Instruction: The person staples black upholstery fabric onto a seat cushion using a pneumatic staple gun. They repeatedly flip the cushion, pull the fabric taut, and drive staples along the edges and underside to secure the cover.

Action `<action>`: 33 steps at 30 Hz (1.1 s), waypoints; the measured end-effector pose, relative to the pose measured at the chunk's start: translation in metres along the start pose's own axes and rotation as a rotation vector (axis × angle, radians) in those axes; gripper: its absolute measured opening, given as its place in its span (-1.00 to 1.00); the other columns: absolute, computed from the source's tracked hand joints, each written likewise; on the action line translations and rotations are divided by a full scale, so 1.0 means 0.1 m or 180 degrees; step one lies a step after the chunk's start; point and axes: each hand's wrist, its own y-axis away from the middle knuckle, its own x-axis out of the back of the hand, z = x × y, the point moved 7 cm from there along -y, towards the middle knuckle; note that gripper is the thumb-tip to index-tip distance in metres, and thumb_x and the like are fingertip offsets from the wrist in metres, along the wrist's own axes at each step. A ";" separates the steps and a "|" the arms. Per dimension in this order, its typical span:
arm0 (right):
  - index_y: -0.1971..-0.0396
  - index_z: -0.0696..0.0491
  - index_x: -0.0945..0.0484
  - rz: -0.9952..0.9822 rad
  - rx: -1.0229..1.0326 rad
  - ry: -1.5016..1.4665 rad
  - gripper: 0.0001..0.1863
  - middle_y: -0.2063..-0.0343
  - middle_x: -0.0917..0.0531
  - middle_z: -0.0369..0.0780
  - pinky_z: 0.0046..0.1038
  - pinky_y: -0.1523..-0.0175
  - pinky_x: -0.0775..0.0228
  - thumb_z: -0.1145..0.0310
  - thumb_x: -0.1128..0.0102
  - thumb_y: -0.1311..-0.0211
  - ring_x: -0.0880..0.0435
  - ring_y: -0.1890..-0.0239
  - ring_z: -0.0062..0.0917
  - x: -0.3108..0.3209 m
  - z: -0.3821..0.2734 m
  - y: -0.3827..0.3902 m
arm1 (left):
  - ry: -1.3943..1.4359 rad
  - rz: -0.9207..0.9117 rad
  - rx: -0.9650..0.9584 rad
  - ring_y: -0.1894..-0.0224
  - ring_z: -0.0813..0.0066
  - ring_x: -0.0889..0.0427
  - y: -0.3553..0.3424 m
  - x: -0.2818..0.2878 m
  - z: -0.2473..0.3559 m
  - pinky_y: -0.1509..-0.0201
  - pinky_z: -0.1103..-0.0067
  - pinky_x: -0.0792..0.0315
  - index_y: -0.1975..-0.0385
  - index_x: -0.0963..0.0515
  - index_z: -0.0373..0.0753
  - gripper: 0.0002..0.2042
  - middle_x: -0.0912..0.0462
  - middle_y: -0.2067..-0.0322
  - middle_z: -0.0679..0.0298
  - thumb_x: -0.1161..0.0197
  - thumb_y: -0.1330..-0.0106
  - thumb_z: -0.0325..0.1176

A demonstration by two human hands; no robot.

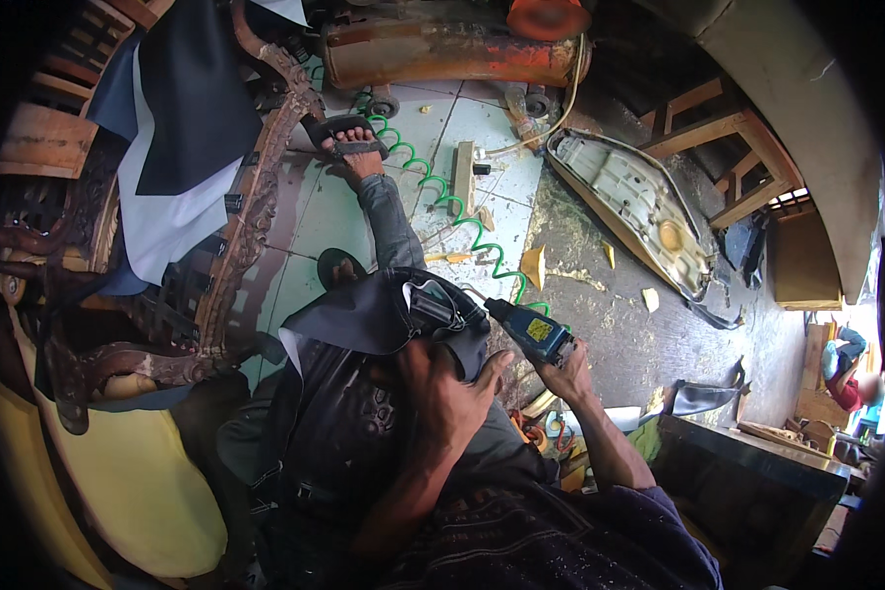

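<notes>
One blue tool (531, 330) grasped in right hand (568, 372), left hand (452, 401) loosely spread, at black cover (354, 320)

Our right hand (566, 370) grips a blue-and-black handheld tool with a yellow label (533, 330); our open left hand (452, 395) is just beside black leather-like material (349, 317) on our lap. Toward the stained floor's (615, 349) far edge, we see a rusty orange cylindrical tank (442, 57).
</notes>
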 end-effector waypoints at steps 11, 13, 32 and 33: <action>-0.06 0.20 -0.66 -0.0376 0.1532 0.0950 -0.44 0.16 -0.78 0.01 -0.30 0.01 -0.64 0.37 -0.51 0.01 -0.81 0.15 -0.18 0.47 -0.99 0.13 | 0.2289 -0.0229 0.1250 0.11 0.40 -0.70 0.15 -0.16 -0.50 -0.02 0.47 -0.53 0.07 -0.67 -0.41 -0.74 -0.76 0.18 0.16 -0.35 -0.39 -0.34; -0.06 0.14 -0.68 -0.0771 0.1480 0.0959 -0.45 0.22 -0.78 -0.03 -0.25 0.04 -0.64 0.36 -0.51 0.02 -0.80 0.15 -0.16 0.51 -1.15 0.13 | 0.2370 -0.0168 0.1086 0.12 0.42 -0.69 0.13 -0.09 -0.49 0.00 0.48 -0.53 0.10 -0.68 -0.41 -0.76 -0.76 0.20 0.17 -0.34 -0.34 -0.40; -0.18 -0.12 -0.63 -0.1845 0.1976 0.2810 -0.45 0.32 -0.74 -0.07 -0.10 0.08 -0.62 0.20 -0.39 -0.12 -0.78 0.19 -0.13 0.07 -1.89 -0.08 | 0.2338 -0.0310 0.0608 0.29 0.45 -0.64 0.01 -0.06 -0.53 0.19 0.53 -0.43 0.23 -0.72 -0.41 -0.87 -0.71 0.33 0.23 -0.29 -0.36 -0.49; -0.15 -0.11 -0.64 -0.1829 0.2078 0.2893 -0.51 0.31 -0.74 -0.05 -0.11 0.11 -0.63 0.24 -0.35 -0.16 -0.79 0.20 -0.15 0.05 -1.91 -0.07 | 0.2312 -0.0390 0.0641 0.29 0.46 -0.64 0.02 -0.07 -0.56 0.19 0.53 -0.43 0.25 -0.72 -0.41 -0.87 -0.70 0.34 0.24 -0.30 -0.35 -0.48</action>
